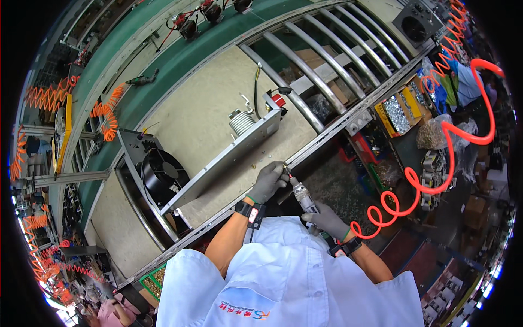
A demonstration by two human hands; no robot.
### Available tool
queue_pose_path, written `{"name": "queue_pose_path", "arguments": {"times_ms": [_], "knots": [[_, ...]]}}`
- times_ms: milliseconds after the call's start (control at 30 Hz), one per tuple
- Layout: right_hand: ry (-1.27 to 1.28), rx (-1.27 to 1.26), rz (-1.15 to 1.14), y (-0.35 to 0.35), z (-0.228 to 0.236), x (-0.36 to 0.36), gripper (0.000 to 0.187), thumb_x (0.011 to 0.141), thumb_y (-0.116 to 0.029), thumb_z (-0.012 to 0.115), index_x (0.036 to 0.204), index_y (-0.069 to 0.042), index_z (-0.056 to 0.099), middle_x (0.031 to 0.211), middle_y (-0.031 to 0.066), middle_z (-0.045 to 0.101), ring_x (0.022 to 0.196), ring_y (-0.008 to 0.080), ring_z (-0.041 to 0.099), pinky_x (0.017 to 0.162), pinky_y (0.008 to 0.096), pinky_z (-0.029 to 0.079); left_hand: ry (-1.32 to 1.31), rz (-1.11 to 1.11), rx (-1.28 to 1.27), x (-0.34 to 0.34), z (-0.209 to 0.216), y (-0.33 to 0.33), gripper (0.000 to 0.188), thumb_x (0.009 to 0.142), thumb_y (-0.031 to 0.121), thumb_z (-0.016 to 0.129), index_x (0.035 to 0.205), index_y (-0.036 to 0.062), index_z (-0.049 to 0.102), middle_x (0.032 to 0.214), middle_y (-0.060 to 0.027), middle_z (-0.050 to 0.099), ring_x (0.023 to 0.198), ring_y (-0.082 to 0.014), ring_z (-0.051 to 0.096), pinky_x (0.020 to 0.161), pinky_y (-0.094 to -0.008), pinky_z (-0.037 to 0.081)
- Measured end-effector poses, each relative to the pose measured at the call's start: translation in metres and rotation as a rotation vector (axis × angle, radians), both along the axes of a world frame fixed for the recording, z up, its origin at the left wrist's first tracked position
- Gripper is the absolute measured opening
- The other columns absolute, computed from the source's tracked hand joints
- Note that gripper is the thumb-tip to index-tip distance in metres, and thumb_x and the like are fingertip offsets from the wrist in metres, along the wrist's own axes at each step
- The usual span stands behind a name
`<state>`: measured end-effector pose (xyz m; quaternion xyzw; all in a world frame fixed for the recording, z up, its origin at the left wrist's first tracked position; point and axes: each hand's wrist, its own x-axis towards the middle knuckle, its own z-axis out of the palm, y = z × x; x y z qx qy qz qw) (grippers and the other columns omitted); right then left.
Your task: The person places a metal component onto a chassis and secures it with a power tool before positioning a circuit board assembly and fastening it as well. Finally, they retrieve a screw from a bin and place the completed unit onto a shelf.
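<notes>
My right hand (328, 219), in a grey glove, is wrapped round a silver air screwdriver (304, 197) tilted up and to the left. At the bit's tip, my gloved left hand (269, 182) pinches a small brass-coloured piece, perhaps a screw; it is too small to be sure. Beyond my left hand, a long grey metal panel (223, 163) stands on edge on the bench. A black fan (163, 170) is fixed at its left end. Toward its right end are a pale ribbed coil (241, 122) and a red part (278, 100).
Several loose screws (261, 157) lie on the worktop (204, 90) near the panel. Steel rollers (327, 57) continue the line to the right. A red coiled air hose (414, 182) loops at my right. Boxes of metal fasteners (396, 113) stand beyond it.
</notes>
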<state>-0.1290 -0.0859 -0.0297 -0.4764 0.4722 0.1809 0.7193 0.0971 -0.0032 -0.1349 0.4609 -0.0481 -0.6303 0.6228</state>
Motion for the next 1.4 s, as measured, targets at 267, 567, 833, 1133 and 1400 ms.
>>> {"name": "queue_pose_path", "arguments": {"times_ms": [267,567,833,1133,1400], "knots": [[0.115,-0.381,-0.01,0.007,-0.02,0.012,0.037,0.076,-0.026,0.076,0.1,-0.003,0.061,0.079,0.0093,0.062,0.06,0.0169,0.061,0.054,0.0341,0.049,-1.561,-0.216,0.397,0.03,-0.087,-0.011,0.021,0.089,0.014,0.055,0.108,0.0109,0.063,0.099,-0.0181,0.065,0.087,-0.0389,0.065,0.076,-0.0471,0.053],[-0.024,-0.64,0.147,0.009,-0.003,0.056,0.044,0.074,-0.032,0.077,0.102,-0.003,0.062,0.092,0.0173,0.068,0.085,0.0324,0.068,0.075,0.0419,0.052,-1.597,-0.397,0.378,0.049,-0.072,-0.017,0.009,0.085,0.008,0.057,0.091,0.0035,0.061,0.093,-0.0212,0.065,0.084,-0.038,0.066,0.071,-0.0486,0.054],[-0.047,-0.592,0.246,0.006,-0.001,0.112,0.047,0.075,-0.029,0.078,0.11,-0.002,0.061,0.092,0.0178,0.068,0.085,0.0286,0.068,0.077,0.04,0.052,-1.205,-0.325,0.075,0.097,0.089,0.046,0.023,0.087,0.013,0.062,0.105,0.0008,0.07,0.093,-0.0209,0.068,0.086,-0.0358,0.065,0.079,-0.043,0.052],[-0.015,-0.61,0.207,0.015,-0.02,0.124,0.045,0.074,-0.032,0.079,0.104,-0.004,0.062,0.09,0.0161,0.069,0.083,0.0305,0.068,0.075,0.0403,0.053,-0.752,-0.298,0.277,0.209,0.149,0.004,0.022,0.095,0.008,0.056,0.107,-0.0062,0.068,0.088,-0.0106,0.069,0.072,-0.0148,0.068,0.066,-0.0275,0.057],[0.001,-0.509,0.157,0.028,-0.037,0.131,0.041,0.074,-0.028,0.079,0.101,-0.002,0.061,0.085,0.0111,0.066,0.077,0.018,0.061,0.071,0.0364,0.05,-1.071,-0.756,0.05,0.227,0.07,-0.024,0.023,0.086,0.016,0.064,0.103,0.0008,0.069,0.088,-0.0163,0.069,0.077,-0.0242,0.067,0.075,-0.0367,0.052]]}}
